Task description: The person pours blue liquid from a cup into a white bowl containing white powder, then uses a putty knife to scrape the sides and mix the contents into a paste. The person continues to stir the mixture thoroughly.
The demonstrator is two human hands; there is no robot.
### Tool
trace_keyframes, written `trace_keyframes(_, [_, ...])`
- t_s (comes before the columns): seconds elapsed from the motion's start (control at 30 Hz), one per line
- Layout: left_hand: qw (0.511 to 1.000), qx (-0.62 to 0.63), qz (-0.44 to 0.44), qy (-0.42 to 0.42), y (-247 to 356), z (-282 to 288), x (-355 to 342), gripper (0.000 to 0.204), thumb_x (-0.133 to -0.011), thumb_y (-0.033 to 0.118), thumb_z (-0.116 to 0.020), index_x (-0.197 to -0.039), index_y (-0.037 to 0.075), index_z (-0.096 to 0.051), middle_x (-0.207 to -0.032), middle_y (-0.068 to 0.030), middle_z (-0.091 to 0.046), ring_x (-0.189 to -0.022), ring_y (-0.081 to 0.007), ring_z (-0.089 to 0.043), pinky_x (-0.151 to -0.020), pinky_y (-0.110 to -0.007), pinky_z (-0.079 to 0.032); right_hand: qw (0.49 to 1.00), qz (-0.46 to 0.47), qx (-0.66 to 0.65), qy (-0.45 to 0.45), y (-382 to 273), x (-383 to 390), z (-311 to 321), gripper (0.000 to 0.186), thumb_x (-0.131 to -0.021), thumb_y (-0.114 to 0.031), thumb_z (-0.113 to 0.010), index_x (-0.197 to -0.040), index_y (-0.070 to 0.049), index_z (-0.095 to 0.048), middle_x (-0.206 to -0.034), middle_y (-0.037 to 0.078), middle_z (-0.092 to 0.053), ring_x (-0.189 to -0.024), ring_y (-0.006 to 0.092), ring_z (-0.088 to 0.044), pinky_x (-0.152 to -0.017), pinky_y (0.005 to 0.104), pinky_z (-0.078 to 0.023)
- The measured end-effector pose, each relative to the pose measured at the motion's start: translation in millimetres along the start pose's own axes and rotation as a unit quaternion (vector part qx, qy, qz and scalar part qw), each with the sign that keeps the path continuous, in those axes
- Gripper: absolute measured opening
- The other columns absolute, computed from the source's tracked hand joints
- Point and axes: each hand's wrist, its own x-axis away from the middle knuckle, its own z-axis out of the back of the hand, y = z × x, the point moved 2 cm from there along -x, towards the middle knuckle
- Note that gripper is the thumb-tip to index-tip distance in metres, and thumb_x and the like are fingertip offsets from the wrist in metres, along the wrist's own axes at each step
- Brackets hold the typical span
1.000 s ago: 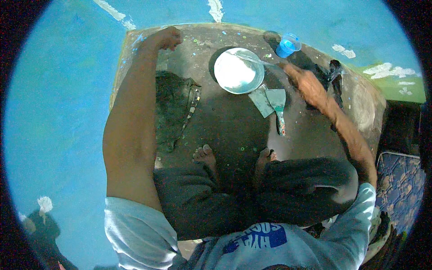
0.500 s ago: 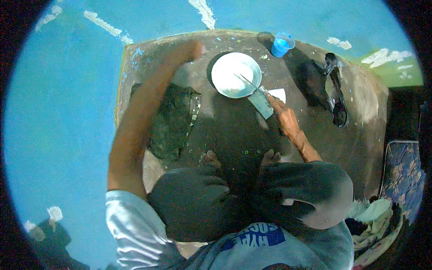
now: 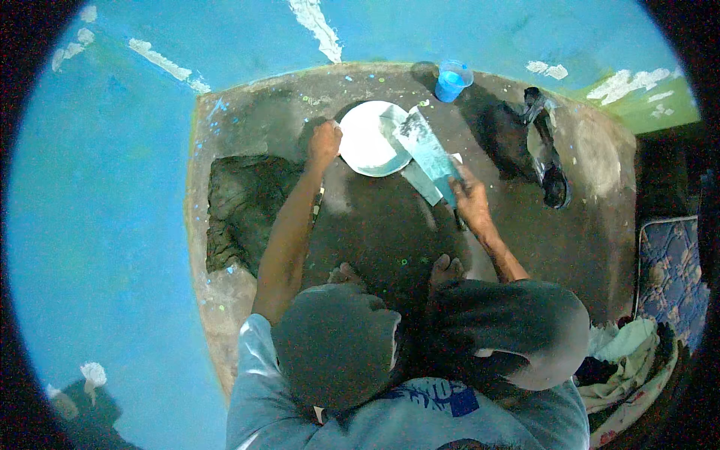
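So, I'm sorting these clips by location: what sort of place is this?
Probably a lived-in room under repair: a blue wall with white patches, what looks like a patterned mattress, and a heap of cloth.

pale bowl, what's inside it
The bowl holds bright white material; that covers the bottom, so it can't be seen, and the flat blade hides a patch at right.

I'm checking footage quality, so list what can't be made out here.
Head view:
Bowl: its white contents' texture, washed out by brightness.
Lower sheet: partly hidden by the flat blade in the right hand.
Dark cloth: part behind the left forearm.
White wall streak: top, cut off by picture edge.
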Motion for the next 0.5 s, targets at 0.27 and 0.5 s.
trace_keyframes(0.27, [0.687, 0.654, 0.306, -0.082, 35.4, -12.7, 107.6, 0.030, -0.091, 0.010, -0.048, -0.110, -0.014, -0.046, -0.099, -0.0264, -0.063, -0.091, -0.0354, -0.066, -0.077, -0.042, -0.059, 0.945, -0.133, -0.292, 0.066, -40.1, 21.6, 60.2, 0.046, -0.086, -0.004, -0.060, -0.130, -0.001, -0.049, -0.104, 0.010, -0.065, -0.069, 0.0137, -0.063, -0.055, 0.0265, -0.053])
trace_keyframes(0.5, [0.614, 0.680, 0.292, -0.276, 101.1, -20.8, 154.1, 0.029, -0.088, 0.013, -0.059, -0.111, -0.003, -0.051, -0.107, -0.0223, -0.062, -0.093, -0.0344, -0.066, -0.079, -0.041, -0.058, 0.952, -0.145, -0.265, 0.048, -38.6, 28.4, 63.3, 0.047, -0.087, -0.004, -0.059, -0.132, 0.001, -0.047, -0.112, 0.010, -0.063, -0.081, 0.0128, -0.065, -0.059, 0.0259, -0.058])
